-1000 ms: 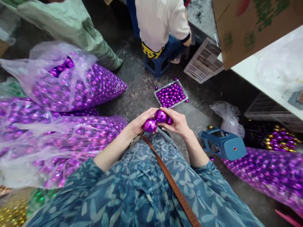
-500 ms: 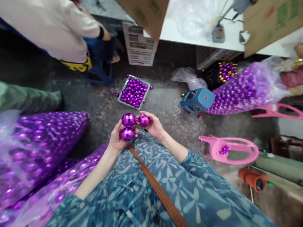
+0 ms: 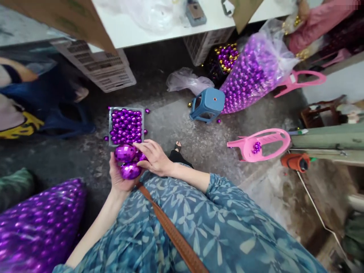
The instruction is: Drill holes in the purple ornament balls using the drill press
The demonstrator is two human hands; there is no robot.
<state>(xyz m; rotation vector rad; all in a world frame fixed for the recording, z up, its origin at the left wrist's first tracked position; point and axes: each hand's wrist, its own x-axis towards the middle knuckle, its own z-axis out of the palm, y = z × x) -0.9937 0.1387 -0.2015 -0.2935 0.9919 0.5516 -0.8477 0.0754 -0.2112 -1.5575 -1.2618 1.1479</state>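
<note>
Several shiny purple bauble balls with mirror-like facets are bunched together in front of my body. My left hand [image 3: 119, 180] cups them from below, with one faceted purple ball [image 3: 125, 153] on top and a second purple ball [image 3: 131, 170] just under it. From the right, my right hand [image 3: 156, 160] closes its fingers and thumb around a third purple ball [image 3: 141, 156], which is partly hidden behind the fingers. Just beyond the hands, a clear tray [image 3: 143, 121] full of small purple balls rests on the floor.
A blue stool [image 3: 212, 100] stands beside a clear bag of purple balls [image 3: 250, 72]. Further right is a pink chair [image 3: 277, 136]. Another bag of purple balls [image 3: 42, 223] lies at lower left. White crates [image 3: 113, 72] stand under the table [image 3: 136, 36]. A seated person [image 3: 17, 121] is at left.
The view has swung right, so the tray, stool and chair appear further left. My right hand has moved in over the balls, its fingers covering more of the third one.
</note>
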